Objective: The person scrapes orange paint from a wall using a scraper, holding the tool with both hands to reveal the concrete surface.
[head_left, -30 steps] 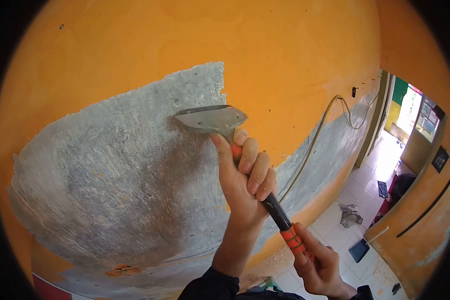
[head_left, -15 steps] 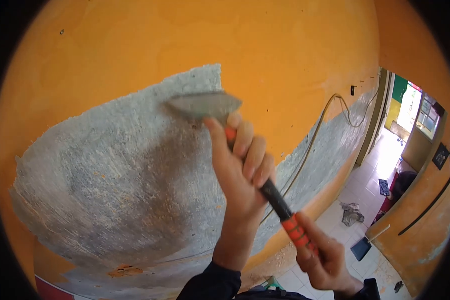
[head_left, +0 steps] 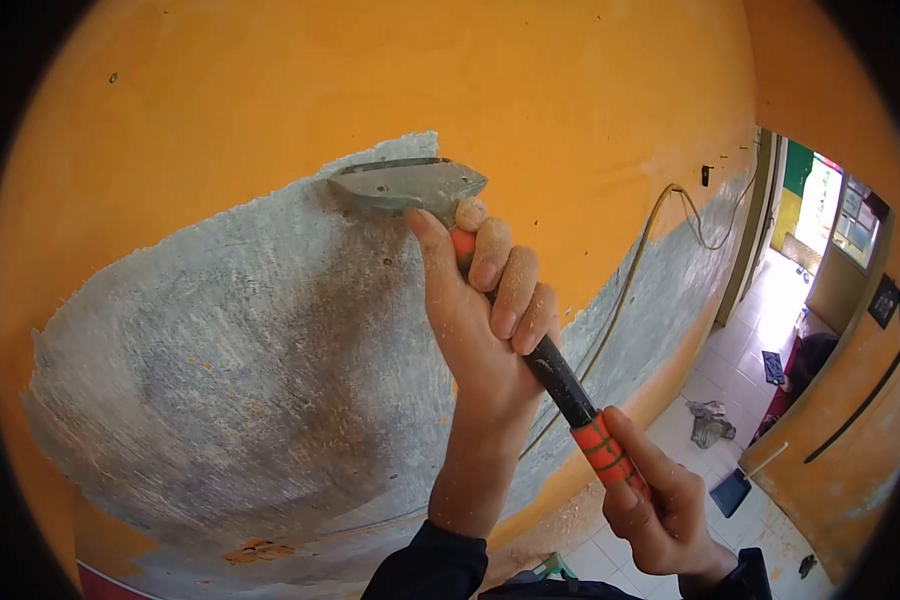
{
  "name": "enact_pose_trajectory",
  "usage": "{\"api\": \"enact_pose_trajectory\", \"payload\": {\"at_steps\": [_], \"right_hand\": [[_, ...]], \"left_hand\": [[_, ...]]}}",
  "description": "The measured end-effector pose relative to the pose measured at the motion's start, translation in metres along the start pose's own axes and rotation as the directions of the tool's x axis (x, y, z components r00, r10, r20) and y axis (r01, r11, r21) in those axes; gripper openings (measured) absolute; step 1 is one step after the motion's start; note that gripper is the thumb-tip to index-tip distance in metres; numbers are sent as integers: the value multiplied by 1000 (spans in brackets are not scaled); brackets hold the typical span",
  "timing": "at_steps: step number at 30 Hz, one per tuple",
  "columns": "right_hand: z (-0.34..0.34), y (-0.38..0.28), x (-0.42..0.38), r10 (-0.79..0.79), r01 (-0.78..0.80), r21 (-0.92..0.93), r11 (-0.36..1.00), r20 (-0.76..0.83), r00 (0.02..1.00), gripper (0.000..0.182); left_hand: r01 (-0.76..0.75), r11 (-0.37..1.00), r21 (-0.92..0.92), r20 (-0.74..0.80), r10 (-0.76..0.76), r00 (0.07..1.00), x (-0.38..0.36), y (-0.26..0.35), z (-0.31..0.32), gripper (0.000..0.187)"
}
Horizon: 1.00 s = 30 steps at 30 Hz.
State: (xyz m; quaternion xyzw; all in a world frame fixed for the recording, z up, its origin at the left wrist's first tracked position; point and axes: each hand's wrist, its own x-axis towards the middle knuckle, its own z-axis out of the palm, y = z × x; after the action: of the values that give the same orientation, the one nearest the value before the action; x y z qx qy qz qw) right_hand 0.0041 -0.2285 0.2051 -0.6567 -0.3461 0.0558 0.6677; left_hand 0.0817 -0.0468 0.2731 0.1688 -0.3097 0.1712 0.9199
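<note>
A long-handled scraper (head_left: 566,390) runs diagonally up the wall, with a black shaft and an orange grip at its lower end. Its wide metal blade (head_left: 405,184) lies against the wall at the upper border of the bare grey patch (head_left: 220,350), where orange paint (head_left: 300,90) begins. Close below the blade, my left hand (head_left: 490,300) is closed round the handle, thumb up toward the blade and fingers dusty. My right hand (head_left: 660,490) is wrapped round the orange grip at the bottom end.
A cable (head_left: 620,310) hangs along the wall to the right. On the tiled floor lie a crumpled plastic bag (head_left: 710,424) and a dark dustpan (head_left: 731,493) with a pale handle. An open doorway (head_left: 820,210) is at the far right.
The blade and my left hand have shifted slightly, the blade a little upward toward the paint border. My right hand has moved slightly right. Both hands keep their hold.
</note>
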Motion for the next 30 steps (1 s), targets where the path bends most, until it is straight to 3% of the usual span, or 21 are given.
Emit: {"api": "enact_pose_trajectory", "payload": {"at_steps": [1,2,4,8,13,17,19,21,25,27,30], "right_hand": [[-1,-2,0,-18,18,-15,1000,13,1000,54],[-1,-2,-5,58,-59,79,995,21,998,54],[-3,0,-2,18,-19,27,999,16,1000,54],[-2,-11,6,42,-42,2,999,-20,999,54],[-5,-6,-1,25,-25,-12,1000,49,998,53],[-7,-9,10,-45,46,-64,997,15,999,55],[-7,-18,1,98,-98,-8,995,84,992,57],[-5,-10,2,19,-13,-87,996,76,997,57],[-4,-28,7,76,-76,30,997,21,997,58],[-2,-30,1,111,-118,108,987,74,991,58],[-8,-17,7,49,-57,98,994,84,995,60]], "left_hand": [[2,1000,-14,14,-2,1000,1,0,1,35],[2,1000,-14,18,-1,1000,-1,0,-2,35],[27,997,-67,107,-20,994,-5,-1,-8,32],[10,998,-60,30,-8,1000,10,-1,6,35],[31,995,-91,133,-18,991,5,-1,-7,33],[26,994,-106,93,-16,996,17,0,6,36],[48,993,-106,134,-33,990,13,2,-1,36],[61,988,-142,192,-33,981,8,1,-4,32],[33,994,-108,84,-24,996,18,2,12,34],[34,996,-79,101,-26,995,11,3,6,33],[35,997,-65,128,-27,991,10,1,3,30]]}}
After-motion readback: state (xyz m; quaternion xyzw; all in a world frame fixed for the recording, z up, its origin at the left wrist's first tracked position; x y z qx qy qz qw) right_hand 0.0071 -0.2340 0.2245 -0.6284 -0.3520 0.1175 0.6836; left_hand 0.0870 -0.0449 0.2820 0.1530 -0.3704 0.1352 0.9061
